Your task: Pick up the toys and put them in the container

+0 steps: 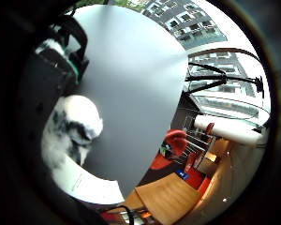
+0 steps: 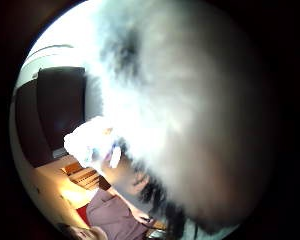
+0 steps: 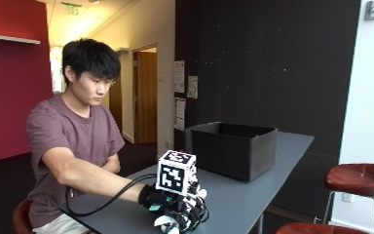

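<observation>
In the outside view my gloved right hand [image 3: 171, 205] is low over the near end of the grey table [image 3: 239, 195], its fingers curled round a fluffy white and black plush toy [image 3: 166, 224]. The same toy [image 1: 72, 131] shows beside the palm over the grey tabletop [image 1: 136, 79], and its fur [image 2: 190, 110] fills most of the thumb side palm view. A black open-topped container [image 3: 232, 148] stands further along the table, about a forearm's length beyond the hand. What is inside it is hidden. I see no other toys.
Two red stools [image 3: 359, 178] stand to the right of the table. The table's right edge runs close to the hand. Bare grey tabletop lies between hand and container. The person's other hand is hidden behind the table.
</observation>
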